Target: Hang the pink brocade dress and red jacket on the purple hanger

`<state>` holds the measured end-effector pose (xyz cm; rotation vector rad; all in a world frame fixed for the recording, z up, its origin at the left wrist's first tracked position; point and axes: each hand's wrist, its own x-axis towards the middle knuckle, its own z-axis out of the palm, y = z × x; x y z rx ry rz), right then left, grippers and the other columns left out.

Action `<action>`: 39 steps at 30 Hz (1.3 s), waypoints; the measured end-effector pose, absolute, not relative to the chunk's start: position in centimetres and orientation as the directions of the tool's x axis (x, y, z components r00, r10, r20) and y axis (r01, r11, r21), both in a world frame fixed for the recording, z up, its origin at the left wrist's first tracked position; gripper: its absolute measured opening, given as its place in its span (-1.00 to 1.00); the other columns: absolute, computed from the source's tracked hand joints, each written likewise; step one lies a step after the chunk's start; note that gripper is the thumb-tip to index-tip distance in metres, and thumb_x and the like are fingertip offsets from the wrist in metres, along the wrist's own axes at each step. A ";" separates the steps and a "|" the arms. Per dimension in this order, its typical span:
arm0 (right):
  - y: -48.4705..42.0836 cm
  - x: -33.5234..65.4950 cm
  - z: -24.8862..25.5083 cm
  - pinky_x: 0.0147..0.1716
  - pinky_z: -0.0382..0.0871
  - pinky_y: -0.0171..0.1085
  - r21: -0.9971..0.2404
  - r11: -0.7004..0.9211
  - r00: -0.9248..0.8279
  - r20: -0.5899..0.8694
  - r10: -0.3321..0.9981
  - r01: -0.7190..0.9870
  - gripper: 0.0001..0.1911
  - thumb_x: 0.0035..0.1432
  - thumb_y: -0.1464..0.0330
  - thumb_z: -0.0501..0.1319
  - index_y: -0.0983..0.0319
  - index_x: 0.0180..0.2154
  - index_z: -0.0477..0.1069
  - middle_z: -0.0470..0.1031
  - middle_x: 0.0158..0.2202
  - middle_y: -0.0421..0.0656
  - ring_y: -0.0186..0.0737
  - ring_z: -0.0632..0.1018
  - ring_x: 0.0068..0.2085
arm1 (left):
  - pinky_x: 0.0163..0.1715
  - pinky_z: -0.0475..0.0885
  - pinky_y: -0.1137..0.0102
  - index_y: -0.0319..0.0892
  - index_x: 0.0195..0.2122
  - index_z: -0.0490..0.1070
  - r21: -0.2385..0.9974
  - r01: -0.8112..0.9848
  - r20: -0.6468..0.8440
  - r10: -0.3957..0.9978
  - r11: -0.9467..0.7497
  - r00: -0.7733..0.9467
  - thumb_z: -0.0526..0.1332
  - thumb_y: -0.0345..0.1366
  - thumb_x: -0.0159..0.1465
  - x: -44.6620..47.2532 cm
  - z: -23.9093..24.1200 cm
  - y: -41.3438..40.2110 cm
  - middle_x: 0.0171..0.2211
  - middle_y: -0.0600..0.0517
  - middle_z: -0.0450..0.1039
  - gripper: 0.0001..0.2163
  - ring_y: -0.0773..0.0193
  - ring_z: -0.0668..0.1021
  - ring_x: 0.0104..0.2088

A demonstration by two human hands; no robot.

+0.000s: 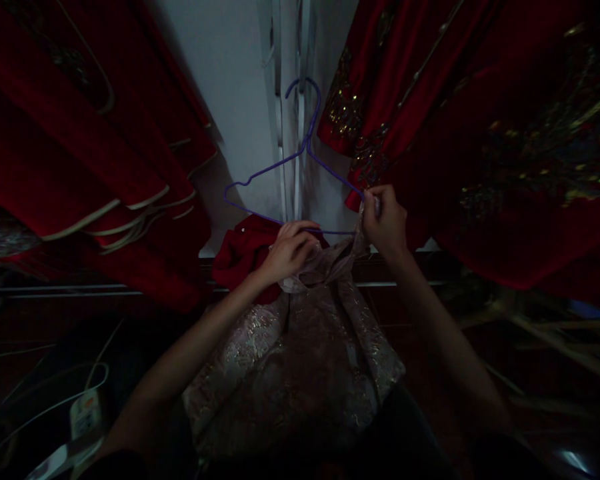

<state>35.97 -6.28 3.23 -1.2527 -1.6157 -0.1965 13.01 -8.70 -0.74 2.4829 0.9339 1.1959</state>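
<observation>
On the purple hanger (279, 163), part of the lower bar is hidden by the left hand (291, 252), and the right corner by the right hand (387, 220). Below the hanger, the pale garment (305, 347) fades into darkness at its lower end. The red garments (105, 133) left of the hanger and the embroidered garments (430, 147) right of it are cut off by the top edge. Below-left of it, a pale block's (86, 413) markings are too small to read.

Both forearms (215, 333) and hands (387, 223) are bare. The sleeves (500, 459) look very dark and end near the elbows.
</observation>
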 end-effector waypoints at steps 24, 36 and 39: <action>-4.6 38.0 4.3 -0.30 0.37 -0.24 -0.476 0.425 0.092 0.742 0.664 0.770 -0.73 0.25 0.13 0.05 0.17 -0.26 0.36 0.48 -0.40 -0.16 -0.23 0.50 -0.39 | -0.24 0.39 0.48 -0.24 -0.32 0.45 0.798 0.468 0.575 0.710 -0.379 -0.406 0.08 -0.06 0.27 -2.8 -3.7 -1.0 -0.36 0.00 0.50 -0.67 0.32 0.51 -0.31; -5.0 38.1 4.4 -0.39 0.34 -0.27 -0.478 0.444 0.054 0.724 0.688 0.758 -0.75 0.23 0.13 0.07 0.16 -0.25 0.35 0.47 -0.43 -0.18 -0.25 0.48 -0.44 | -0.32 0.38 0.48 -0.23 -0.35 0.45 0.718 0.479 0.625 0.770 -0.505 -0.124 0.12 0.01 0.24 -0.8 1.5 0.8 -0.43 0.03 0.46 -0.63 0.32 0.48 -0.36; -5.1 38.3 4.4 -0.38 0.34 -0.26 -0.486 0.436 0.057 0.715 0.697 0.757 -0.75 0.24 0.14 0.07 0.16 -0.25 0.35 0.45 -0.44 -0.19 -0.24 0.48 -0.43 | -0.32 0.39 0.47 -0.25 -0.37 0.47 0.703 0.455 0.604 0.796 -0.546 0.022 0.17 0.01 0.21 1.3 3.8 0.5 -0.43 0.01 0.47 -0.63 0.31 0.49 -0.35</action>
